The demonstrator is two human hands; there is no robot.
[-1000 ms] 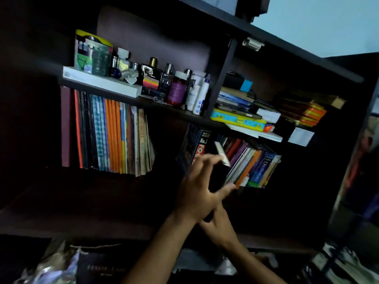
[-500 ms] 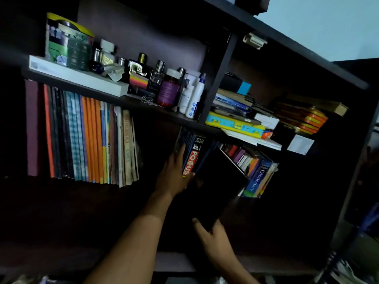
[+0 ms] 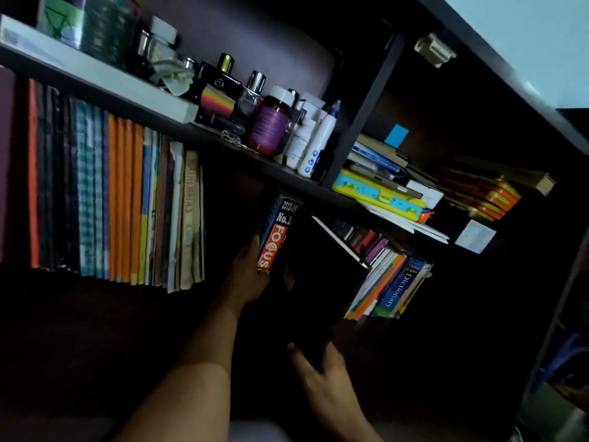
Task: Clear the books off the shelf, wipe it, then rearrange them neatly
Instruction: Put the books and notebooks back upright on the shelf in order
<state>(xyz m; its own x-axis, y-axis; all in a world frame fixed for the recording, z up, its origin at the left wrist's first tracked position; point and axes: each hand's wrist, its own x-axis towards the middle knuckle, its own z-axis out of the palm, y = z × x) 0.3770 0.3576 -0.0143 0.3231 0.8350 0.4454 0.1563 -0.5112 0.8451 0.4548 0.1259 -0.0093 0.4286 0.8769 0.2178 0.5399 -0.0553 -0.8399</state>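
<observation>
Books fill the lower shelf (image 3: pixel 95 301) in two groups. The left hand (image 3: pixel 247 275) is cupped against the spine of the FOCUS book (image 3: pixel 276 237), fingers curled round its lower edge; it seems to steady that volume upright so it does not topple. The right hand (image 3: pixel 322 374) supports the bottom corner of a large black book (image 3: pixel 322 275), thumb against the cover and fingers hidden behind it, so how firmly it grips cannot be told. That black book tilts outward, its white page edge showing along the top, apparently part way between shelf and hands. Behind it lean more volumes, a blue Dictionary (image 3: pixel 398 287) among them, slanting because nothing props them. Further left stands a tight upright row of thin books (image 3: pixel 111 202), orange and checked spines together. The upper compartment holds perfume and lotion bottles (image 3: pixel 271 126); the one to its right holds stacked flat books and a yellow case (image 3: pixel 379 193)
</observation>
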